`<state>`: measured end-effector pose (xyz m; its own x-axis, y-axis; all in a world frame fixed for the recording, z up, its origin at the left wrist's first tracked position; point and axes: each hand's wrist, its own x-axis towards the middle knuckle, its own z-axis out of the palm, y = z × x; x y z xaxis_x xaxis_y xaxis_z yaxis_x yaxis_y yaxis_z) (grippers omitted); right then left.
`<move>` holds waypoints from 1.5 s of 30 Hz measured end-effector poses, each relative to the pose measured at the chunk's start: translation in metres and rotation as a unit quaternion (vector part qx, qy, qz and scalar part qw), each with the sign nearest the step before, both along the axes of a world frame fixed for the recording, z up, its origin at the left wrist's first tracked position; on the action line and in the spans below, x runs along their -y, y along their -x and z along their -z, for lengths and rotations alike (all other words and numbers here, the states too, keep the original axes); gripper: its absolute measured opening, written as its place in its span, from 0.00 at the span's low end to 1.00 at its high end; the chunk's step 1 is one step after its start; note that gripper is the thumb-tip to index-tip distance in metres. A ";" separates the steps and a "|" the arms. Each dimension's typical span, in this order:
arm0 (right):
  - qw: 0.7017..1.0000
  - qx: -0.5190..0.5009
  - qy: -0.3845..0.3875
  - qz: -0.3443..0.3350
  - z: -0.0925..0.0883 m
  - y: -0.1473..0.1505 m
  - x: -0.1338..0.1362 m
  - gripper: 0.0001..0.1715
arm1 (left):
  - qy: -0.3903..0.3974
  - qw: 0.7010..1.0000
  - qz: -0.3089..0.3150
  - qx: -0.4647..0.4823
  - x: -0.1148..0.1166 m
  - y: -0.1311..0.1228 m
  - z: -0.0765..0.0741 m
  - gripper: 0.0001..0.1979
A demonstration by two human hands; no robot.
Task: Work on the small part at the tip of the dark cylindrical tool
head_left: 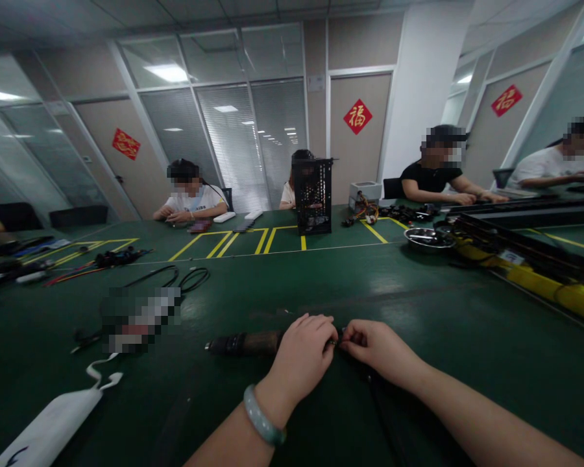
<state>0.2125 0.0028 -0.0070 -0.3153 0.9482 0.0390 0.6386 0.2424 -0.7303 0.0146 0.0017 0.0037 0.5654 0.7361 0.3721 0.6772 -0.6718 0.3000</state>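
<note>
My left hand (304, 353), with a pale green bangle on its wrist, is closed around the right end of a dark cylindrical tool (243, 343) that lies on the green table (418, 305). My right hand (377, 347) meets it fingertip to fingertip, pinching something small and dark at that end, too small to name. A thin dark cable (377, 395) trails from under my right hand toward me.
A white pouch (53, 425) lies near left, black cables (175, 279) mid left. A black computer case (313, 196) stands at centre back, a metal bowl (428, 238) and yellow-black rails (540, 272) on the right. Several people sit around the far side.
</note>
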 end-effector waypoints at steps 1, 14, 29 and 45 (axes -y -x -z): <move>1.000 0.001 0.001 0.000 -0.001 0.000 0.000 0.06 | 0.000 1.000 0.004 0.000 0.000 0.000 0.000 0.09; 1.000 0.006 0.002 0.000 -0.004 0.000 0.001 0.05 | -0.004 1.000 0.001 -0.002 0.002 0.001 -0.002 0.09; 1.000 0.001 0.000 -0.004 0.000 0.000 0.001 0.06 | 0.009 1.000 -0.018 -0.007 0.002 0.000 -0.003 0.11; 1.000 0.007 -0.004 0.001 -0.006 0.001 0.003 0.04 | 0.029 0.999 -0.031 0.002 0.002 0.001 -0.002 0.10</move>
